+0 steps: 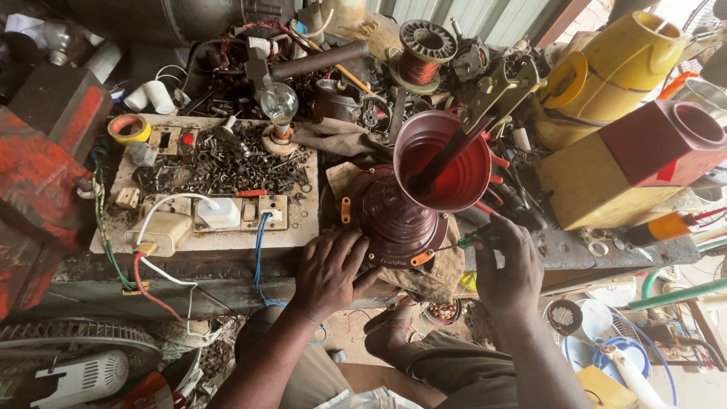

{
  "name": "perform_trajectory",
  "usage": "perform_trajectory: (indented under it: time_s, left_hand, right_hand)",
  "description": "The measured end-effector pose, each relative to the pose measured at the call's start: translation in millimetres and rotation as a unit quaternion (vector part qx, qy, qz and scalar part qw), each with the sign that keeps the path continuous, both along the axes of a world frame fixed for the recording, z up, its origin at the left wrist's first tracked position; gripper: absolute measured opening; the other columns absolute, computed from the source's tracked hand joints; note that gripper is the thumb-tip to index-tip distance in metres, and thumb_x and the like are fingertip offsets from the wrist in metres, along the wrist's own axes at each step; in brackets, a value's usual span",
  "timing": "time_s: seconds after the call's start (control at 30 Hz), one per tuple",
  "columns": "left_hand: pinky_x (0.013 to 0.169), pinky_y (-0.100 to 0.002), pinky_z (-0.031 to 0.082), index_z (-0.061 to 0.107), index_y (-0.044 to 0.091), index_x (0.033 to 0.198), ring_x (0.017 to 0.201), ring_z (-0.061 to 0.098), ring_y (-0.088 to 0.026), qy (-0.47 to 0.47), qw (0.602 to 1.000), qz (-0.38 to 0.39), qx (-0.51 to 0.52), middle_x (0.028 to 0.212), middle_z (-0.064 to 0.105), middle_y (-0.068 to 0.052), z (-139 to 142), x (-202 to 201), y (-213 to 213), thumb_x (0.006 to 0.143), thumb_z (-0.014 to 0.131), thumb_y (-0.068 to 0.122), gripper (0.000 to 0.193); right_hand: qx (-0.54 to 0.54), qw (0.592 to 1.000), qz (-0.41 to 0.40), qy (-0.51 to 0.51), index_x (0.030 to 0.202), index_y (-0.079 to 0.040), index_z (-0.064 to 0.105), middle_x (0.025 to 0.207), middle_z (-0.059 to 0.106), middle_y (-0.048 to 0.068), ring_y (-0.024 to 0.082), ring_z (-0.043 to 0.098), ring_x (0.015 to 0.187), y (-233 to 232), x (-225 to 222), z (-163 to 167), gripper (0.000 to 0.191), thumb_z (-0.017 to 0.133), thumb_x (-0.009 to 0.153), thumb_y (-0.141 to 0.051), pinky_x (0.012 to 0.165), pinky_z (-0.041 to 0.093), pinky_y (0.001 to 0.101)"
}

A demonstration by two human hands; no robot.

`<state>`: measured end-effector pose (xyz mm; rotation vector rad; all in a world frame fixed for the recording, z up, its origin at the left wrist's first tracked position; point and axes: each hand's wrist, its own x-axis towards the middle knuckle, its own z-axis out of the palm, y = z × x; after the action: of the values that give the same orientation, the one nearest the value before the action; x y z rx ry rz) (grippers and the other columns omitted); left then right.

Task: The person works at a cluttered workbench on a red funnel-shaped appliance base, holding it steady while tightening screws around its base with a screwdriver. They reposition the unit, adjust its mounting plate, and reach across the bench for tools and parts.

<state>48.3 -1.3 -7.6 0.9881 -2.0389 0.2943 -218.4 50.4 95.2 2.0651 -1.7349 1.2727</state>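
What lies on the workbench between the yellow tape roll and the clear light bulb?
In the head view, between the yellow tape roll and the light bulb lie a small switch plate with a red switch and the upper edge of a heap of loose screws.

Left hand flat on dark-red motor housing, right hand gripping green-handled screwdriver.

a grimy, cluttered metal workbench is carrying a pale wooden board (scattered with dark screws and switches), a roll of yellow tape, a copper-wire spool, a dark red ribbed motor housing sitting on a brown cloth, and a yellow block.
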Motion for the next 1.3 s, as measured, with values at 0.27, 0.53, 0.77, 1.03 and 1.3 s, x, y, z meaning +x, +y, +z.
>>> perform_trajectory:
  time_s: [0.27, 0.53, 0.77, 1.03, 1.3]
  left_hand:
    - [0.097, -0.047, 0.043, 0.064, 0.008, 0.126, 0.116, 0.058, -0.03, -0.007, 1.0, 0.002, 0.003, 0.133, 0.06, -0.009, -2.0, 0.4, 0.9, 0.095, 0.065, 0.057, 0.058]
    - [0.098, -0.047, 0.044, 0.064, 0.008, 0.127, 0.117, 0.057, -0.029, -0.008, 1.0, 0.0, 0.007, 0.133, 0.06, -0.009, -1.0, 0.2, -0.2, 0.096, 0.065, 0.057, 0.058]
    - [0.098, -0.046, 0.043, 0.064, 0.009, 0.128, 0.117, 0.058, -0.028, -0.008, 1.0, 0.003, 0.0, 0.134, 0.06, -0.009, -3.9, 0.0, 0.0, 0.096, 0.065, 0.057, 0.058]
    - [0.1, -0.047, 0.043, 0.063, 0.009, 0.128, 0.118, 0.058, -0.029, -0.003, 1.0, 0.012, -0.014, 0.133, 0.06, -0.009, -3.7, -0.6, 0.7, 0.096, 0.064, 0.058, 0.059]
    - [0.099, -0.046, 0.043, 0.063, 0.008, 0.128, 0.118, 0.058, -0.029, -0.005, 1.0, 0.004, 0.0, 0.134, 0.06, -0.009, -2.5, 0.1, 0.2, 0.096, 0.064, 0.057, 0.058]
  right_hand:
    - [-0.025, 0.999, -0.023, 0.014, 0.126, -0.005, 0.065, 0.1, 0.071, 0.007, 0.02, 0.073, 0.091, -1.8, 3.7, 3.4, 0.04, 0.08, 0.089, -0.006, 0.082, 0.057, 0.0343]
    - [-0.024, 0.998, -0.005, 0.053, 0.122, -0.008, 0.067, 0.1, 0.07, 0.009, 0.026, 0.072, 0.089, -10.5, 15.6, 11.1, 0.044, 0.087, 0.083, -0.016, 0.075, 0.056, 0.0375]
    - [0.032, 0.999, 0.016, 0.035, 0.132, -0.006, 0.063, 0.107, 0.072, 0.011, 0.027, 0.073, 0.095, -4.5, 18.9, 16.0, 0.044, 0.077, 0.091, -0.01, 0.079, 0.058, 0.038]
    - [0.047, 0.991, 0.122, 0.014, 0.142, -0.002, 0.051, 0.121, 0.065, 0.019, 0.028, 0.072, 0.1, 2.7, 19.3, 22.7, 0.057, 0.069, 0.088, -0.003, 0.088, 0.056, 0.0407]
    - [0.034, 0.998, 0.054, -0.012, 0.142, -0.006, 0.057, 0.112, 0.071, 0.011, 0.026, 0.074, 0.098, -0.5, 18.7, 14.6, 0.053, 0.071, 0.09, 0.0, 0.085, 0.058, 0.0366]
